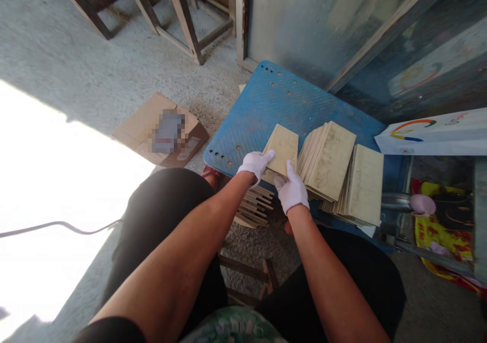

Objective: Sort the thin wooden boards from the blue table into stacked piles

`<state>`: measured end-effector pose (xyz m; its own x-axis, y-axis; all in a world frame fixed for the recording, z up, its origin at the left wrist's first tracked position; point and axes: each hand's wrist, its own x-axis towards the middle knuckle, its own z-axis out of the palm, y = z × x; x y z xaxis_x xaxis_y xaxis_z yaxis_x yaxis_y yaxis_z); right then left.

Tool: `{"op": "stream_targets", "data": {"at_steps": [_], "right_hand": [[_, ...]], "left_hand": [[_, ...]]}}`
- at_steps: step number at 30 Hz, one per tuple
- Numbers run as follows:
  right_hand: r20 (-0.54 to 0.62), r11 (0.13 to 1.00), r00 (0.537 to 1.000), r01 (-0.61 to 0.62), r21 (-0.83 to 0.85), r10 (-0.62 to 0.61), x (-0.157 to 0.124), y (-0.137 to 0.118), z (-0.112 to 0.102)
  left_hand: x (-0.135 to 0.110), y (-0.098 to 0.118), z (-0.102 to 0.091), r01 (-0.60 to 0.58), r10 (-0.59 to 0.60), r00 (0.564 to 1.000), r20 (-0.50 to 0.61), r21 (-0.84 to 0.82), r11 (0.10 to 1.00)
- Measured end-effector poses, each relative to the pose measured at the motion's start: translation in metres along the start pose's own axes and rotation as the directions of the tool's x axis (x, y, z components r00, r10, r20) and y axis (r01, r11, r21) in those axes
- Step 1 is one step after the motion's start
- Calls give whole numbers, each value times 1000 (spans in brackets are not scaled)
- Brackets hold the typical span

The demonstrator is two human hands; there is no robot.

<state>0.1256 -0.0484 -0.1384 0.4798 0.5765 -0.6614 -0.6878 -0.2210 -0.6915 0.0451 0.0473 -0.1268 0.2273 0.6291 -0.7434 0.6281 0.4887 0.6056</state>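
Note:
Both my hands wear white gloves. My left hand grips the left edge of a thin, pale rectangular board, thumb lying on its top face. At the near right corner, my right hand holds the same board with its thumb on top; the other fingers are partly hidden. Part of another pale surface shows under its near edge. Just right of the board lies a leaning stack of similar boards, and further right a second stack. Below my hands, a pile of boards shows its edges.
The boards rest on a blue plastic table with holes at its corners. A cardboard box sits on the floor to the left. Wooden stool legs stand behind. Right of the table are a white bag and a pink-ended cylinder.

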Motion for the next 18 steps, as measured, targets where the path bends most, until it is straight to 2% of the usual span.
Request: {"op": "stream_targets", "data": {"at_steps": [3, 6, 9, 14, 18], "right_hand": [[25, 994, 1000, 11, 107, -13, -3, -8, 2], [17, 989, 1000, -1, 151, -2, -4, -11, 3], [4, 982, 1000, 1, 188, -1, -4, -11, 6], [-40, 983, 998, 63, 172, -57, -4, -15, 14], [24, 967, 993, 105, 233, -114, -12, -26, 22]], "left_hand": [[-9, 7, 3, 56, -40, 997, 65, -272, 961], [-14, 11, 6, 102, -76, 994, 85, -372, 922], [-16, 13, 6, 118, -97, 993, 71, -405, 907], [-17, 15, 4, 59, -47, 998, 40, -420, 905], [-22, 15, 4, 36, -33, 999, 15, -527, 849]]}}
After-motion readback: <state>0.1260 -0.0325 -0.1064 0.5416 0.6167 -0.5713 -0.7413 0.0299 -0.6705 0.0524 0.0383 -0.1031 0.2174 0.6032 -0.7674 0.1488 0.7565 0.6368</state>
